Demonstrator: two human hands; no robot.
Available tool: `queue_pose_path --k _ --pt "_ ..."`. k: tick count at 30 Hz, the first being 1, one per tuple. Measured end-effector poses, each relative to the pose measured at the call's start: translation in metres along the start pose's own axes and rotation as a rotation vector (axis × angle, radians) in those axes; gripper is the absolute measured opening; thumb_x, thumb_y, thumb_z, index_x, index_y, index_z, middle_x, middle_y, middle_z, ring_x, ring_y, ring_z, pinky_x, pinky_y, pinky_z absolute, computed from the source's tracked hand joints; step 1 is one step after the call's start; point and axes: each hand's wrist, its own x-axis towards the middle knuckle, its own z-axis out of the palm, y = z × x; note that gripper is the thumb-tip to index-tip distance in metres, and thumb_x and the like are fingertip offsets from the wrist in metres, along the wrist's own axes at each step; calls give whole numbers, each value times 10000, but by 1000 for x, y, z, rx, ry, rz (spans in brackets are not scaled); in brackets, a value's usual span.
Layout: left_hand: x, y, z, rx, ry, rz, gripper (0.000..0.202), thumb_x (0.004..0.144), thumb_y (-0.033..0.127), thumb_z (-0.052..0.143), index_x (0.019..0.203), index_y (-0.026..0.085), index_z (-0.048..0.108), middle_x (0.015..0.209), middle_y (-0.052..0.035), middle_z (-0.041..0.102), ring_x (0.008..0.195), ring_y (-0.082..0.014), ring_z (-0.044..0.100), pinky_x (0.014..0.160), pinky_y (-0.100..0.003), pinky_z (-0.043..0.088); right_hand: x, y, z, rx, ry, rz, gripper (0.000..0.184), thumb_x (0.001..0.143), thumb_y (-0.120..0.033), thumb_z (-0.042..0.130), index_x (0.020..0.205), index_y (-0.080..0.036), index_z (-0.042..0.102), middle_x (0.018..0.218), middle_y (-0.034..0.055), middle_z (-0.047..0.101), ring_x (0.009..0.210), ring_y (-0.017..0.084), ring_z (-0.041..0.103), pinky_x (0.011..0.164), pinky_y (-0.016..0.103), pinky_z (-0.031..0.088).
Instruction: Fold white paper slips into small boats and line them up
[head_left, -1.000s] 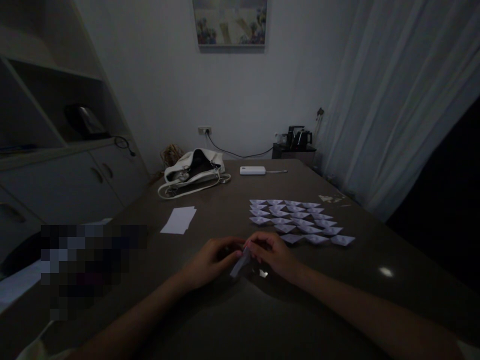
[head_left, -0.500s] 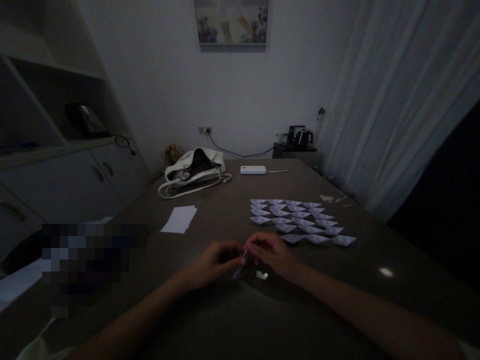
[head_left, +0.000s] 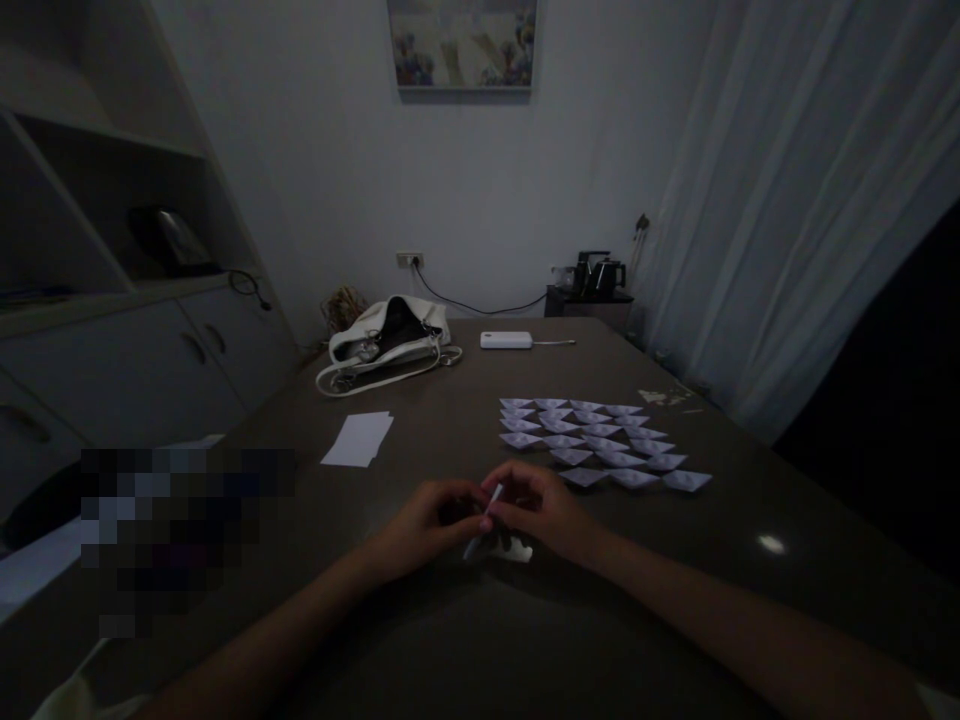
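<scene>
My left hand (head_left: 426,525) and my right hand (head_left: 541,508) meet over the dark table (head_left: 420,620), near its front. Both pinch a small piece of pale folded paper (head_left: 487,522) that shows as a thin edge between the fingertips, with a white part (head_left: 516,549) lying just below the right hand. Beyond the hands, to the right, several small folded paper boats (head_left: 600,442) lie in rows on the table. A small stack of white paper sheets (head_left: 358,439) lies to the left of them.
A white handbag (head_left: 386,344) and a white power bank (head_left: 506,340) with a cable sit at the table's far end. Cabinets and shelves (head_left: 120,340) run along the left. A white curtain (head_left: 787,200) hangs at the right. A kettle (head_left: 596,273) stands on a side table.
The paper between my fingers has turned from a flatter strip to a thin upright edge. The white part under my right hand shows more. Both hands stayed in place.
</scene>
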Motion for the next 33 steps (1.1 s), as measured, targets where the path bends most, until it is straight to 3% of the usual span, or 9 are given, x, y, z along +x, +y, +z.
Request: queue_pose_path --k 8,24,33 --pt "1 4 -1 12 3 34 249 859 342 573 983 145 662 898 -46 693 840 -188 619 758 -291 466 0 1 0 -1 6 -5 248 807 -333 642 988 -172 591 806 13 585 699 119 547 634 243 439" --pt "0 4 0 171 29 62 242 885 339 530 982 152 650 883 -48 687 790 -170 614 721 -277 468 0 -3 2 -33 19 -19 199 799 -251 613 980 -175 580 875 27 602 759 138 573 685 271 465" --pt "-1 4 0 257 21 120 235 895 330 525 1033 169 625 947 -61 671 802 -172 606 726 -283 463 1 -2 3 -26 88 30 103 803 -197 554 901 -184 583 745 -5 582 662 123 555 596 239 435"
